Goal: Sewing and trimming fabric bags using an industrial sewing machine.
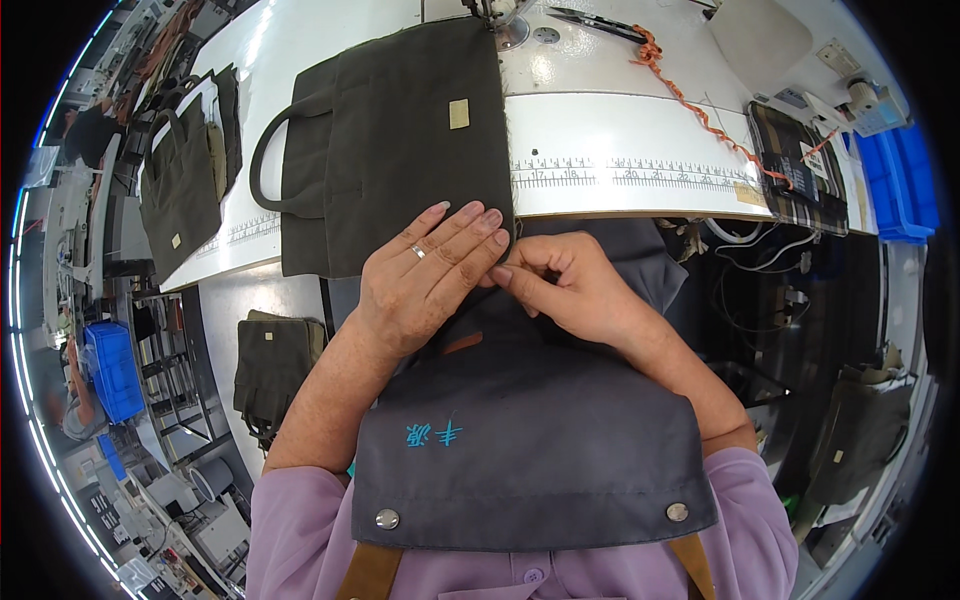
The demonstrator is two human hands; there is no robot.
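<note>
A dark olive fabric tote bag (400,150) with a loop handle on its left and a small beige label lies on the white sewing table. Its upper right edge sits by the sewing machine's needle area (490,12). My left hand (425,270) rests flat over the bag's near right corner, fingers stretched out, a ring on one of them. Close beside it, my right hand (565,280) pinches the bag's raw right edge at that corner between thumb and fingers. The exact bit of cloth between the fingertips is partly hidden.
Scissors (597,22) tied with orange cord (690,105) lie at the back. Along the table's front runs a printed ruler strip (620,172). Plaid cloth (790,165) sits at right; more olive bags (180,190) stand at left, others lower (275,365). Blue bins (895,185) flank the table.
</note>
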